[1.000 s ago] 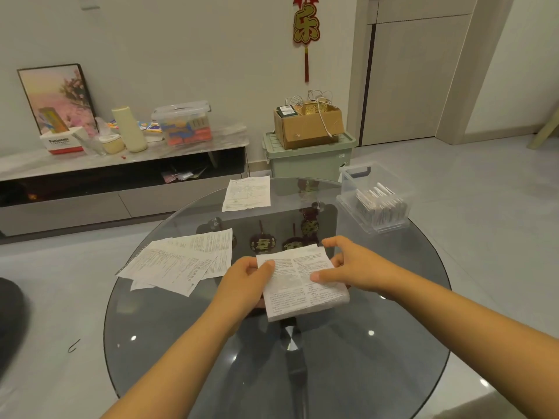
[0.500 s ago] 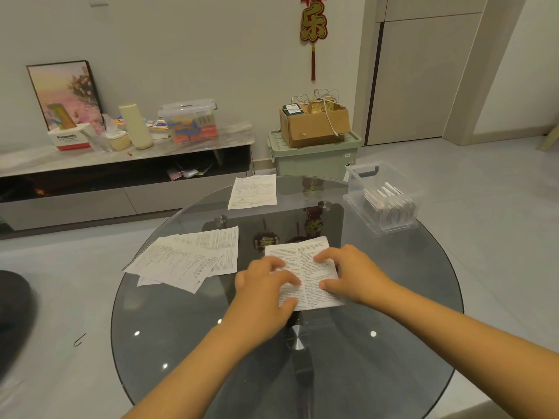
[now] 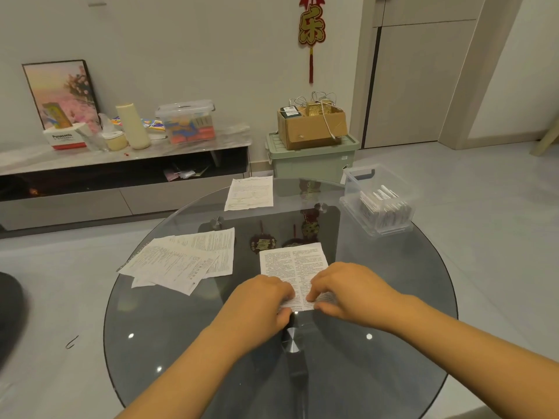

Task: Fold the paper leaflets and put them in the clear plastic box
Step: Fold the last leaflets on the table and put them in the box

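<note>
A printed paper leaflet (image 3: 292,263) lies flat on the round glass table (image 3: 393,297), just in front of me. My left hand (image 3: 260,300) and my right hand (image 3: 348,291) meet at its near edge, fingers curled, and pinch that edge between fingertips and thumbs. The far half of the leaflet is uncovered. The clear plastic box (image 3: 357,189) stands at the table's far right and holds several folded leaflets (image 3: 384,207) upright. It has no lid on.
A loose pile of unfolded leaflets (image 3: 178,261) lies at the table's left. One single sheet (image 3: 249,193) lies at the far edge. Beyond the table are a low cabinet (image 3: 121,201) with clutter and a green bin (image 3: 311,161) bearing a cardboard box.
The leaflet went from held above the table to lying flat on it. Both hands then slid from its middle back to its near edge and closed on it.
</note>
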`<move>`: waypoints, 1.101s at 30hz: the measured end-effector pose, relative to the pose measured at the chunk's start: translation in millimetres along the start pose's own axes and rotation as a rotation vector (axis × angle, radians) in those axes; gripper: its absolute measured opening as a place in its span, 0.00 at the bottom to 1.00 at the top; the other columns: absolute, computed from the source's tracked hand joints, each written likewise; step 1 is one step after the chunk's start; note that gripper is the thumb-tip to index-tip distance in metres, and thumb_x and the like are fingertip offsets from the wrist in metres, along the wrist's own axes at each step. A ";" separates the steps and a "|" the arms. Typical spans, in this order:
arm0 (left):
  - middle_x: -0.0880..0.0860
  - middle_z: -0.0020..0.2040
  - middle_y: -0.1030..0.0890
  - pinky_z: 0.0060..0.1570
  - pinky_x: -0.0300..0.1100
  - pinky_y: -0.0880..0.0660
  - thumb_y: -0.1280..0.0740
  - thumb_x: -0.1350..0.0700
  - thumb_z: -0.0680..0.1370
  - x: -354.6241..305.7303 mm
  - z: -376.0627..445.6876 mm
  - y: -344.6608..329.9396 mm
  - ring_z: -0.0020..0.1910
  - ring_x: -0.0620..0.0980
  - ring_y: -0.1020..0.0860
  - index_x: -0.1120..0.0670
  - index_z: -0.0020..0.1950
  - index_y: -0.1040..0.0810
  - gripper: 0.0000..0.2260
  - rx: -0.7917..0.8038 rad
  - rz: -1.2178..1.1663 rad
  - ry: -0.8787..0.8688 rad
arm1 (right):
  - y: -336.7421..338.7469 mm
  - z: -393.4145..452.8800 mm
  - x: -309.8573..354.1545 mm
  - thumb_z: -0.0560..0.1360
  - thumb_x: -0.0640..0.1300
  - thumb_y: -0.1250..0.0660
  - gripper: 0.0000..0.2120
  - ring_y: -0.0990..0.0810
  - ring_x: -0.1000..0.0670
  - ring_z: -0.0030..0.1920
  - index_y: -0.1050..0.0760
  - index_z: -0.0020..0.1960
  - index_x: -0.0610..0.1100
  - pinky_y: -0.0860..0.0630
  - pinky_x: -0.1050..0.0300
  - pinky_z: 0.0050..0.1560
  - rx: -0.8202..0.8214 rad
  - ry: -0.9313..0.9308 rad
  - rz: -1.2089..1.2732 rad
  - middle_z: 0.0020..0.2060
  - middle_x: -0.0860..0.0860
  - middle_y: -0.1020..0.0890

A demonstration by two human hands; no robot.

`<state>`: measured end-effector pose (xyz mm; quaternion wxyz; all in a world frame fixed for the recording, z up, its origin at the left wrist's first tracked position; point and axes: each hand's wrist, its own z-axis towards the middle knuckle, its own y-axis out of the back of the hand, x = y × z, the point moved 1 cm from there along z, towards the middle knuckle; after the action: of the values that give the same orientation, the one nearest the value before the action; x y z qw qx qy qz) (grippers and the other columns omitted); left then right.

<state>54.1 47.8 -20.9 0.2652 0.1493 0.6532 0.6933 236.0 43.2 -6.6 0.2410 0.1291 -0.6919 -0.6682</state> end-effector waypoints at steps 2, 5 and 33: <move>0.47 0.55 0.21 0.54 0.43 0.28 0.38 0.52 0.77 -0.2 1.6 1.8 0.55 0.48 0.26 0.50 0.60 0.24 0.13 -0.002 -0.013 -0.008 | -0.3 0.5 0.9 0.76 0.50 0.38 0.12 0.24 0.52 0.54 0.22 0.58 0.53 0.26 0.55 0.54 -0.019 0.030 -0.053 0.54 0.55 0.19; 0.47 0.56 0.21 0.55 0.42 0.28 0.38 0.50 0.76 1.0 2.1 2.4 0.56 0.47 0.26 0.49 0.62 0.24 0.15 -0.007 -0.032 -0.014 | -4.0 1.6 2.7 0.77 0.49 0.41 0.12 0.22 0.49 0.51 0.23 0.56 0.50 0.26 0.52 0.51 -0.026 0.044 -0.129 0.51 0.51 0.18; 0.46 0.56 0.24 0.46 0.34 0.29 0.35 0.46 0.77 4.0 12.7 -1.1 0.49 0.43 0.25 0.47 0.66 0.35 0.19 -0.067 -0.468 0.265 | 0.7 6.9 -23.0 0.72 0.54 0.30 0.17 0.28 0.58 0.44 0.27 0.57 0.50 0.35 0.72 0.37 -0.222 -0.446 0.524 0.43 0.61 0.27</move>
<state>58.0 60.5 -21.2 0.3353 -0.1065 0.6756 0.6479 252.2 60.7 -9.5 0.2598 -0.2283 -0.6605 -0.6664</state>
